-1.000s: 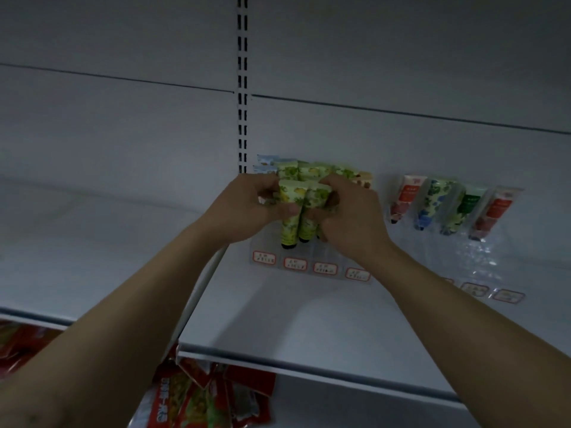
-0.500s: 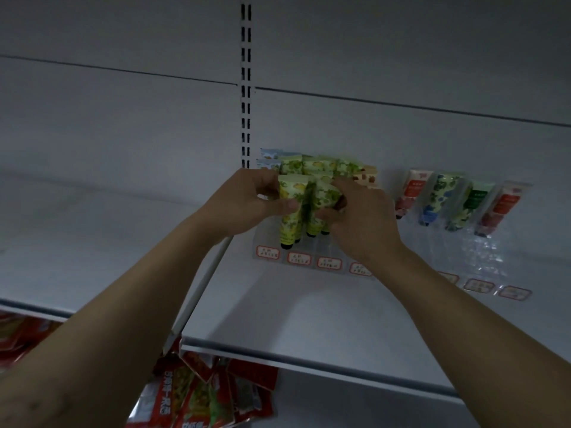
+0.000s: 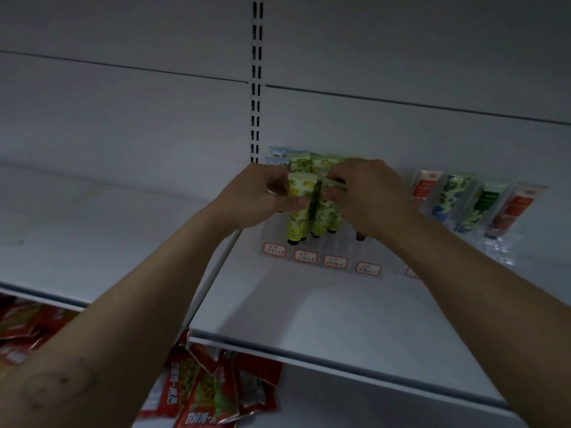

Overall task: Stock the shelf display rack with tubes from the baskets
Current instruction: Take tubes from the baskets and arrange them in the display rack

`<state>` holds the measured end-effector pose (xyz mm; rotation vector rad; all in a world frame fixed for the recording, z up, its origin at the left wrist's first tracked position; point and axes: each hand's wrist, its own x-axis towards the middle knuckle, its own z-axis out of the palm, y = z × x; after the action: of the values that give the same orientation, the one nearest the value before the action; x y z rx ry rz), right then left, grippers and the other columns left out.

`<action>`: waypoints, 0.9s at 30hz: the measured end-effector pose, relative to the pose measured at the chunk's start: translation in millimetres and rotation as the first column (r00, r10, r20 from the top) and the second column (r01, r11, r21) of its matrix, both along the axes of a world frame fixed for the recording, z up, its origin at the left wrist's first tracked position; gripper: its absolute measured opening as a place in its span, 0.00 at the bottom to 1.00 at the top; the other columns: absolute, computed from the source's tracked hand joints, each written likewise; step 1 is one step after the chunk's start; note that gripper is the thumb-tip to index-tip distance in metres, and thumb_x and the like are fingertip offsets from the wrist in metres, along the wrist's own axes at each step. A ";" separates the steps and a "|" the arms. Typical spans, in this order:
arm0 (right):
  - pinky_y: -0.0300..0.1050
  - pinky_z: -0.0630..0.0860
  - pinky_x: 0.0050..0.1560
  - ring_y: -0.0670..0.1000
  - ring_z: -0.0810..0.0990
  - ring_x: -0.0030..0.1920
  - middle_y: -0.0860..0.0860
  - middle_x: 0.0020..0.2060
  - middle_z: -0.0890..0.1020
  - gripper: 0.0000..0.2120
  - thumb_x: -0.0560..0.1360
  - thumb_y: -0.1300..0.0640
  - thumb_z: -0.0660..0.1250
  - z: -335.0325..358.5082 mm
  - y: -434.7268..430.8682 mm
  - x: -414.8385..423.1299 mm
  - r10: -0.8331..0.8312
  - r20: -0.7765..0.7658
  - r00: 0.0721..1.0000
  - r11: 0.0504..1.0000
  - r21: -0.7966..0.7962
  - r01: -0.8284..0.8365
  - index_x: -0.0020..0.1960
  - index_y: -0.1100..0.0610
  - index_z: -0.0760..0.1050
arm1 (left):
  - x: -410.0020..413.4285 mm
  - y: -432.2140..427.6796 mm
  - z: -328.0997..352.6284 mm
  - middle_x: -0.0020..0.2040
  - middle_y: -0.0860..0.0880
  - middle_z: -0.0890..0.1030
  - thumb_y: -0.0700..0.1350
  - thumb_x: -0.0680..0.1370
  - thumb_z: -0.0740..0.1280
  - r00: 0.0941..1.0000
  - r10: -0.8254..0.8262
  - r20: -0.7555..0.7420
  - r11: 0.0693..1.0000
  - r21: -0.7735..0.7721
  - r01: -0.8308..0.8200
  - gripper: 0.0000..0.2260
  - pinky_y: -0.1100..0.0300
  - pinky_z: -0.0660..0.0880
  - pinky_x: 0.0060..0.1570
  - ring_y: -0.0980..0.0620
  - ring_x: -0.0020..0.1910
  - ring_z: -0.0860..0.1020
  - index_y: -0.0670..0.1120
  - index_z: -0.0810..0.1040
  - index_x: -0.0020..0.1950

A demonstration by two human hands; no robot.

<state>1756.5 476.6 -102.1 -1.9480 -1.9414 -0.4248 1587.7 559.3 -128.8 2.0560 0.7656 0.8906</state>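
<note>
My left hand and my right hand meet over a clear display rack with red-edged price labels at the back of the white shelf. Between them I grip a small bunch of yellow-green tubes, caps down, just above the rack's left slots. One tube is turned edge-on between my thumbs. More green tubes stand in the rack behind my fingers, partly hidden. The baskets are out of view.
A second clear rack to the right holds several tubes: red, blue-flowered, dark green, red. A slotted upright runs up the back wall. Red snack packets lie on the shelf below.
Both hands have stayed over the left rack. The tube under my right thumb has turned from face-on to edge-on, and my fingers have closed further over the tube tops.
</note>
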 end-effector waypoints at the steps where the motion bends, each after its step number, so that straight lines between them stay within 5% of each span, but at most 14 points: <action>1: 0.47 0.72 0.46 0.57 0.76 0.52 0.56 0.51 0.79 0.11 0.79 0.55 0.64 0.1 0.6 0.4 0.005 0.007 1.000 1.000 -0.015 -0.005 0.56 0.60 0.78 | -0.3 -0.3 -0.2 0.45 0.47 0.85 0.44 0.71 0.75 1.000 -0.001 0.008 1.000 -0.008 0.001 0.09 0.56 0.76 0.53 0.50 0.47 0.81 0.41 0.83 0.47; 10: 0.45 0.68 0.41 0.55 0.74 0.46 0.57 0.48 0.78 0.12 0.76 0.53 0.68 8.2 6.5 0.8 0.035 0.030 0.999 0.998 -0.058 -0.033 0.54 0.61 0.79 | 0.3 0.0 -0.1 0.47 0.46 0.85 0.42 0.70 0.75 0.999 -0.003 0.032 1.000 -0.030 0.004 0.09 0.62 0.76 0.50 0.53 0.46 0.81 0.41 0.83 0.49; 27: 0.45 0.72 0.42 0.55 0.75 0.42 0.58 0.41 0.82 0.10 0.72 0.54 0.71 2.1 18.2 3.0 0.138 -0.008 0.990 0.990 0.036 -0.137 0.47 0.61 0.83 | 4.2 -2.4 -4.5 0.47 0.45 0.85 0.39 0.70 0.75 0.996 0.013 0.093 0.998 -0.054 -0.008 0.08 0.54 0.78 0.51 0.50 0.46 0.81 0.43 0.84 0.49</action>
<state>1759.6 494.7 -99.9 -1.7777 -2.0321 -0.4081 1592.0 556.9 -133.2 1.9510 0.7429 0.9547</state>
